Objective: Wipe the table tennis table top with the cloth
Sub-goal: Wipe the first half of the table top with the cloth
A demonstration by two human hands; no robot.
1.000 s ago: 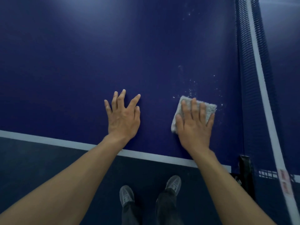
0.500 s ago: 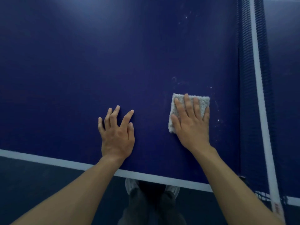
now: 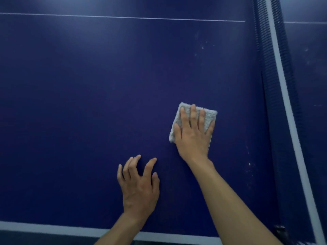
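The dark blue table tennis table top (image 3: 88,94) fills the view. A folded grey fluffy cloth (image 3: 209,114) lies flat on it, right of centre. My right hand (image 3: 193,137) presses flat on the cloth, fingers spread over it, covering its lower half. My left hand (image 3: 139,188) rests on the bare table nearer the front edge, fingers apart, holding nothing. White specks of dust (image 3: 202,47) dot the surface beyond the cloth, and more specks (image 3: 249,164) lie to its right near the net.
The net (image 3: 276,103) with its white top band runs along the right side, a dark net clamp (image 3: 281,230) at its near end. A white edge line (image 3: 44,226) marks the table's near side and a thin white centre line (image 3: 123,17) crosses at the far side.
My right hand has pushed the cloth farther away across the table, past the specks it lay beside. The view has moved forward over the table; my feet and the floor are out of sight.
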